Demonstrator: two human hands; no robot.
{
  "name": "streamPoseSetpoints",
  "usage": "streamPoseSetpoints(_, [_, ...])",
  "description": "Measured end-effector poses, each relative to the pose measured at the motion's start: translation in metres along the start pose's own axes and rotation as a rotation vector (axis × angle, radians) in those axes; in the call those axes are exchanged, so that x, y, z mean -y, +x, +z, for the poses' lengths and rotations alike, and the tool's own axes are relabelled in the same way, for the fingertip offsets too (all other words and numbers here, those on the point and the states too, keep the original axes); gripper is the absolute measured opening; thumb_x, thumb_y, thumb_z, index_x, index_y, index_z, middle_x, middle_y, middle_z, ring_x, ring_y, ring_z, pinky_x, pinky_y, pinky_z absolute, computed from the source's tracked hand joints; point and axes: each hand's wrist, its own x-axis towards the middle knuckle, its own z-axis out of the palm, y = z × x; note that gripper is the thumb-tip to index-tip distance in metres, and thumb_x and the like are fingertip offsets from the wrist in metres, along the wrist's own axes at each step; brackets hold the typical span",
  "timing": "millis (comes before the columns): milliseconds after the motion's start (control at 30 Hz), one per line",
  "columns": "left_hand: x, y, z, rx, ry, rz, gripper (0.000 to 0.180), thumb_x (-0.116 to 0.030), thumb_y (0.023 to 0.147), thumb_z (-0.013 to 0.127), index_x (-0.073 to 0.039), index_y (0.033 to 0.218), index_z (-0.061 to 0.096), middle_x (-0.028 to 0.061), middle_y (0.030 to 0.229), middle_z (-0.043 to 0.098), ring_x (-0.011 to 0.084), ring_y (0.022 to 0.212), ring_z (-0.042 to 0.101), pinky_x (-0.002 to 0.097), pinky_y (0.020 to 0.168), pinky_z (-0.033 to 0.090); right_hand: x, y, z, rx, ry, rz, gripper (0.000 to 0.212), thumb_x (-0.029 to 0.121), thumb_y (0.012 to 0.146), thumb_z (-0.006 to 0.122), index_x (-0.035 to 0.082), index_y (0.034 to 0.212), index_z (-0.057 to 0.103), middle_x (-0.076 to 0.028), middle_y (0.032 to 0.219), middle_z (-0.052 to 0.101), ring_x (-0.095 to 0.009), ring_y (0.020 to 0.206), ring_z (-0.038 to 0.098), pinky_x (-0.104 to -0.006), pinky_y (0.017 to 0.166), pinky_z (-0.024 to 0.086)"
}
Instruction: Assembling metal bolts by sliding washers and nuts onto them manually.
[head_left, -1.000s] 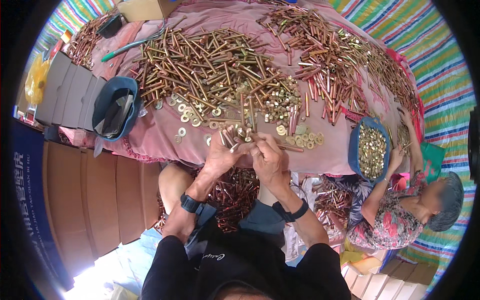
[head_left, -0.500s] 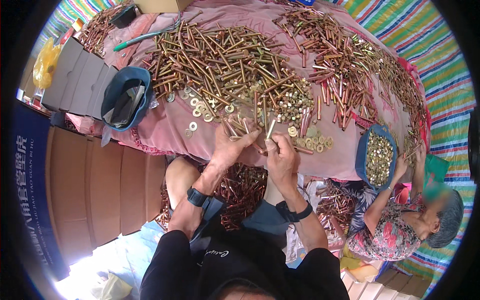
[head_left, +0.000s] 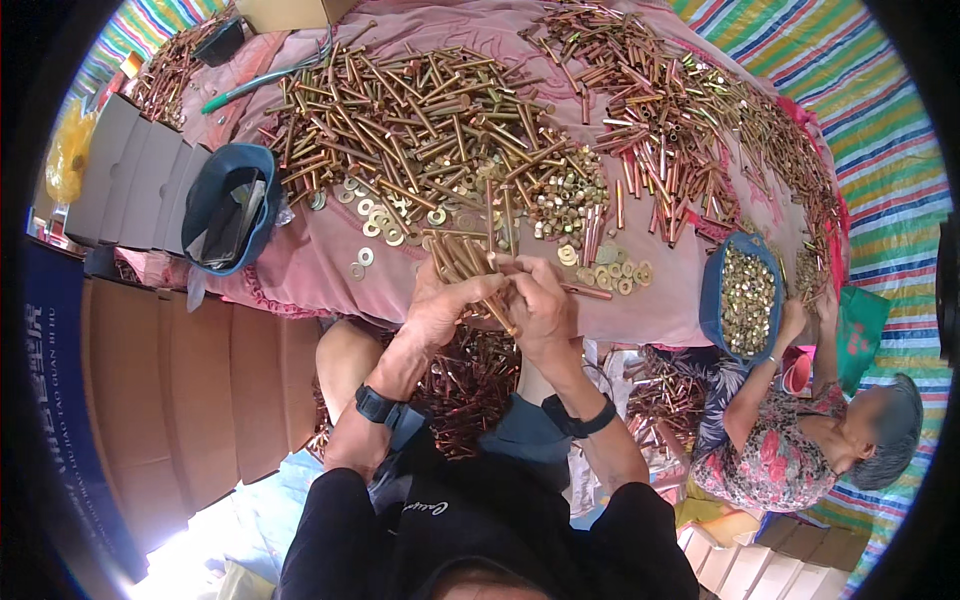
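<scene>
My left hand [head_left: 440, 308] is wrapped round a bundle of several long brass-coloured bolts [head_left: 462, 258], held just over the near edge of the pink cloth. Against the right side of that bundle, my right hand [head_left: 542, 310] has its fingers bent and pressed together; what they pinch is hidden. One bolt [head_left: 498, 310] slants down between the two hands. Beyond them lies a big heap of bolts [head_left: 400, 120], with a pile of nuts [head_left: 570, 200] at its right. Flat washers [head_left: 380, 220] lie left of the hands, and more washers [head_left: 615, 272] to the right.
A blue basin [head_left: 272, 200] with dark items stands left; another basin [head_left: 708, 310] full of nuts is at the right. Beside it a co-worker [head_left: 780, 450] handles parts. Another metal heap [head_left: 690, 130] lies far right. Cardboard boxes [head_left: 190, 370] line the left. More bolts lie below my hands.
My right hand has brought its upright metal piece over to the bundle, and that piece no longer shows. The left hand still grips the bolts. The view has shifted slightly.
</scene>
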Motion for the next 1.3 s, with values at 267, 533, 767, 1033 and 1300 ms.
streamPoseSetpoints(267, [0.007, -0.008, 0.014, 0.008, -0.069, -0.050, 0.041, -0.006, 0.080, 0.080, 0.002, 0.116, 0.062, 0.0157, 0.111, 0.074, 0.0246, 0.097, 0.072, 0.0422, 0.089, 0.060, -0.014, 0.019, -0.063, -0.074, -0.253, 0.212, 0.017, 0.014, 0.089, 0.072, 0.006, 0.103, 0.077, -0.013, 0.086, 0.066, -0.029, 0.083, 0.066, -0.0378, 0.075, 0.052])
streamPoseSetpoints(533, [0.015, 0.007, 0.010, -0.189, -0.096, -0.013, 0.031, -0.011, 0.085, 0.076, 0.005, 0.110, 0.066, 0.0147, 0.088, 0.073, 0.0241, 0.078, 0.073, 0.0392, 0.068, 0.064, -0.039, 0.042, -0.061, 0.229, -0.572, 0.151, 0.019, 0.021, 0.088, 0.070, 0.003, 0.087, 0.073, -0.019, 0.081, 0.064, -0.042, 0.077, 0.064, -0.0524, 0.069, 0.047])
streamPoseSetpoints(767, [0.004, -0.003, 0.023, -0.198, -0.189, -0.234, 0.029, -0.011, 0.088, 0.074, 0.002, 0.113, 0.066, 0.0134, 0.091, 0.071, 0.0231, 0.080, 0.073, 0.0424, 0.065, 0.067, -0.057, 0.039, -0.065, 0.048, -0.241, 0.149, 0.017, 0.018, 0.090, 0.067, 0.004, 0.093, 0.076, -0.012, 0.073, 0.069, -0.031, 0.065, 0.065, -0.0423, 0.061, 0.049])
streamPoseSetpoints(1033, [0.016, -0.004, 0.029, -0.176, -0.152, -0.109, 0.036, -0.004, 0.085, 0.078, -0.004, 0.116, 0.061, 0.0068, 0.096, 0.071, 0.0191, 0.084, 0.071, 0.0352, 0.073, 0.061, 0.010, 0.048, -0.058, 0.154, 0.606, 0.686, 0.020, 0.018, 0.098, 0.069, 0.000, 0.106, 0.072, -0.005, 0.083, 0.069, -0.006, 0.055, 0.058, -0.0187, 0.045, 0.039])
streamPoseSetpoints(1300, [0.025, -0.003, 0.026, -0.176, -0.135, -0.078, 0.038, -0.003, 0.083, 0.075, -0.004, 0.117, 0.059, 0.0079, 0.098, 0.071, 0.0188, 0.079, 0.070, 0.0349, 0.060, 0.059, 0.019, 0.046, -0.045, 0.248, 0.440, 0.619, 0.023, 0.022, 0.096, 0.071, -0.001, 0.097, 0.070, -0.004, 0.076, 0.066, -0.007, 0.056, 0.058, -0.0230, 0.050, 0.044])
